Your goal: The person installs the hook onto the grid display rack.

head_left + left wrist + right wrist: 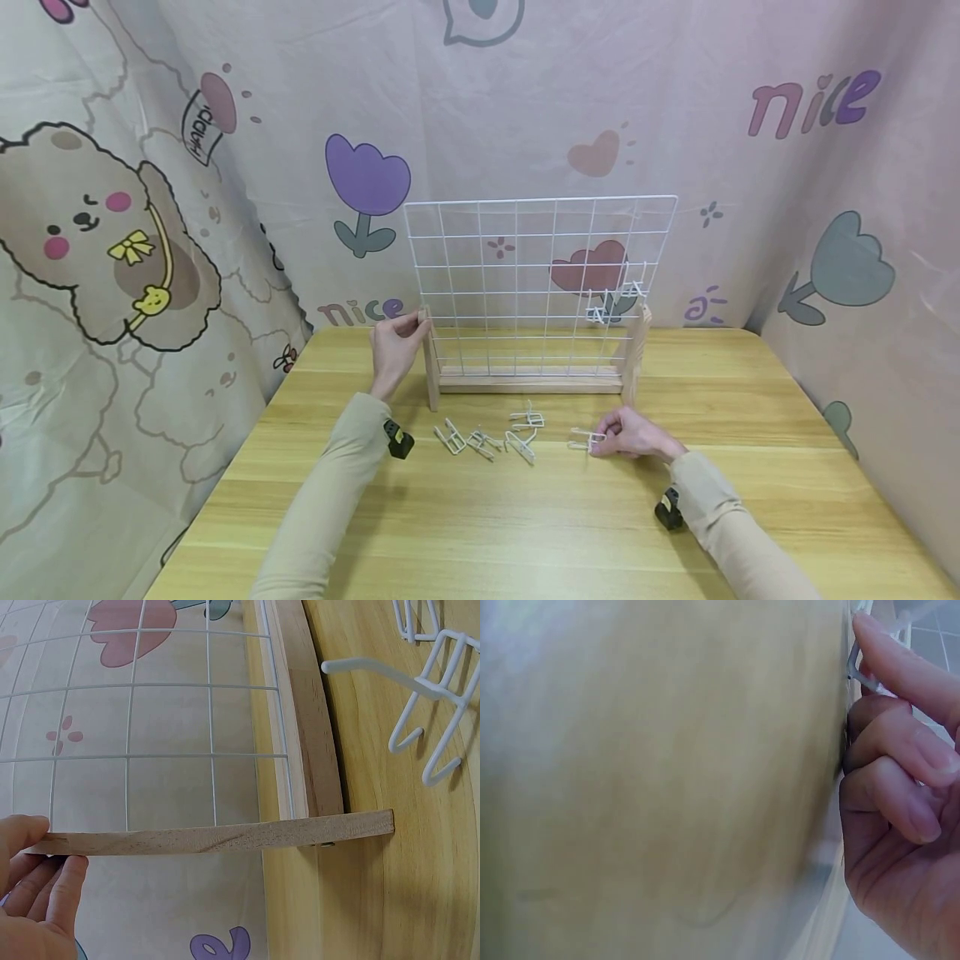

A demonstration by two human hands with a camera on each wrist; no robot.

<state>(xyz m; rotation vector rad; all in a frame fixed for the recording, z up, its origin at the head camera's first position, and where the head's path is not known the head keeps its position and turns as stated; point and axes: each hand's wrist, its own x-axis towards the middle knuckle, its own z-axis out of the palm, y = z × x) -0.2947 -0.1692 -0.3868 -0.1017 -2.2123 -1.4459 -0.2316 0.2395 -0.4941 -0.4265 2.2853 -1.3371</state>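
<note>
head view: left hand [395, 343] grips rack post [429, 360]; right hand [633, 434] fingers pinch a wire hook [583, 439] on worktop [525, 517]. hook looks light, stiff, slippery; best held by its bend.

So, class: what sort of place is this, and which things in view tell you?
Probably a staged tabletop set, not a lived-in room: cartoon-print cloth hangs on every side of one wooden table, which carries just a wire grid and loose hooks.
</note>
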